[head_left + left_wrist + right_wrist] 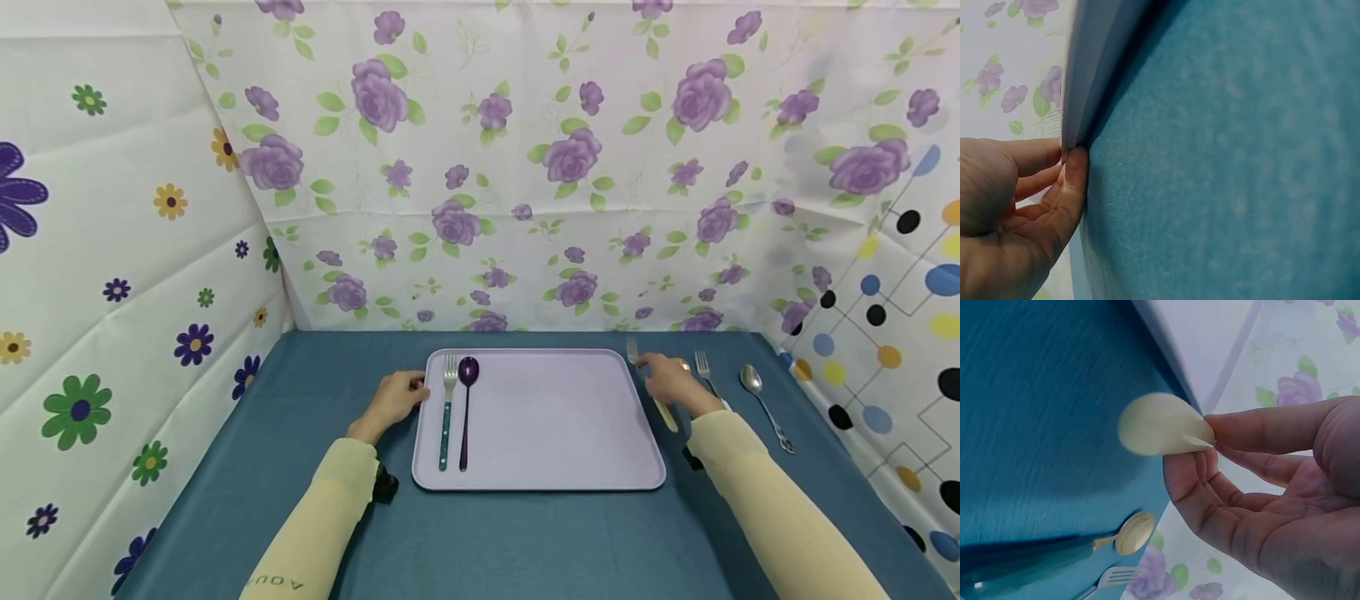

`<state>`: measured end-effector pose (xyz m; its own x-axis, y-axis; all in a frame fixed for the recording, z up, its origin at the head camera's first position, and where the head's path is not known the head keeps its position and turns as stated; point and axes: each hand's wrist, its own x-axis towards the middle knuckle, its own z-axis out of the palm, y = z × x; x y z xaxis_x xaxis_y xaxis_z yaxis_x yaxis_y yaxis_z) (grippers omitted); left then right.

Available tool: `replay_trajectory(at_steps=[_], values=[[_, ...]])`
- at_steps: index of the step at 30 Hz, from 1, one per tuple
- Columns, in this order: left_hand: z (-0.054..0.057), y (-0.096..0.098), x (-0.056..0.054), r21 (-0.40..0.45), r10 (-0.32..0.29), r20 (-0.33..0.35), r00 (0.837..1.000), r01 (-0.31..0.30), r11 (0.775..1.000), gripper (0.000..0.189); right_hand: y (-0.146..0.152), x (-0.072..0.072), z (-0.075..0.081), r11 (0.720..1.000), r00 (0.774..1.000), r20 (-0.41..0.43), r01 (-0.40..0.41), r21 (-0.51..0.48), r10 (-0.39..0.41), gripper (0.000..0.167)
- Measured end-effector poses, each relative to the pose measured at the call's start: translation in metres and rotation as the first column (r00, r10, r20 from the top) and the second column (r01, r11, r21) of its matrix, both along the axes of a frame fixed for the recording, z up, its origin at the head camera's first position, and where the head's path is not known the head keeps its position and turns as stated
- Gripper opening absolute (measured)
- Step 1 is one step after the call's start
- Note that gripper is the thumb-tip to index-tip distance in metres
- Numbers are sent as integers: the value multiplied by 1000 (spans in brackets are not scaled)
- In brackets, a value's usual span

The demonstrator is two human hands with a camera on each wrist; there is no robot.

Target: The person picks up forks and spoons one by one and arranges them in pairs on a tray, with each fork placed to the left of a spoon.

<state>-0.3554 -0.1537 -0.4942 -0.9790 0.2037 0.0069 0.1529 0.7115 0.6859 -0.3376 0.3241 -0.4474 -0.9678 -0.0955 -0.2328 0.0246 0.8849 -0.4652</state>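
Observation:
My left hand pinches the left rim of a pale lilac tray between thumb and fingers; in the left wrist view the tray's edge runs up from the fingertips. On the tray's left side lie a fork with a green handle and a dark purple spoon, side by side. Just beyond the tray's right edge, my right hand pinches a fork with a cream handle, tines pointing away from me. The right wrist view shows that handle's rounded end up close.
Right of the tray lie a gold spoon with a green handle, partly hidden by my right hand in the head view, a silver fork and a silver spoon with an ornate handle. Flowered cloth walls border the blue-covered table.

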Motion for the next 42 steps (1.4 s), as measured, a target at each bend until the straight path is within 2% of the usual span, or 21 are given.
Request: replay_trajectory(at_steps=[6,13,17,30,42], values=[[2,1,-1,-7,-7,-10,1000,6,1000,37,-9,0,4,999,999,-41,-35,1,35,58],[3,2,-4,-12,-5,-7,1000,5,1000,36,-20,-1,10,999,999,-31,-40,17,40,59],[4,1,-4,-14,-3,-15,1000,3,1000,37,-26,-3,12,997,997,-42,-68,21,69,59],[2,0,-4,-33,-4,-13,1000,4,999,36,-54,-5,12,998,999,28,-32,-45,33,56],[-2,-1,-1,-22,-14,-18,1000,14,1000,36,-78,0,8,994,999,22,-40,-101,43,55]])
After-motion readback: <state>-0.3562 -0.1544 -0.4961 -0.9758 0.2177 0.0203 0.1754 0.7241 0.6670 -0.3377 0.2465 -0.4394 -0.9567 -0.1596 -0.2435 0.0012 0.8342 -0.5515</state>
